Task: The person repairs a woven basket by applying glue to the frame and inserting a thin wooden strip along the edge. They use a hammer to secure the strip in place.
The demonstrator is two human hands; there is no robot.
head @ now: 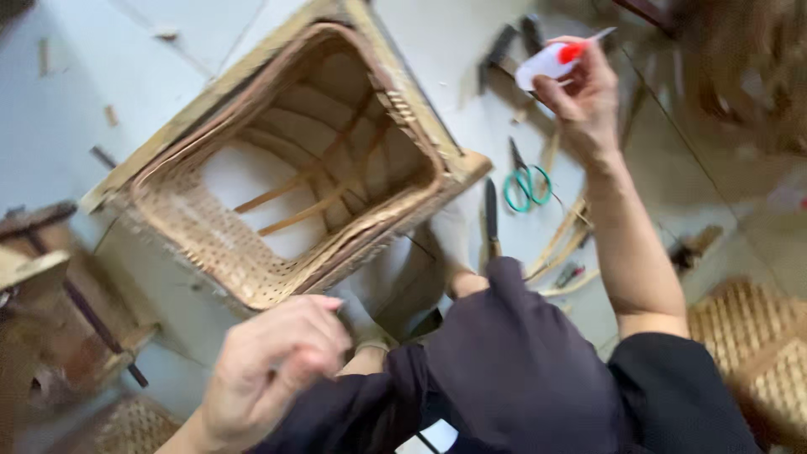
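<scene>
Beside the square woven cane basket, left hand fingers curl shut; right hand pinches a white plastic bottle

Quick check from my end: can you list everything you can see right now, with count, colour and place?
woven basket: one, tan, square, open side up, centre-left on the floor.
scissors: one pair, green handles, on the floor right of the basket.
knife: one, dark, on the floor just left of the scissors.
cane strips: a few, tan, on the floor below the scissors.
small bottle: one, white with a red cap, held up at top right.
wooden stool: one, brown, far left edge, blurred.
woven panel: one, tan, lower right.
left hand: at the basket's near rim, fingers curled.
right hand: holding the small bottle.
</scene>
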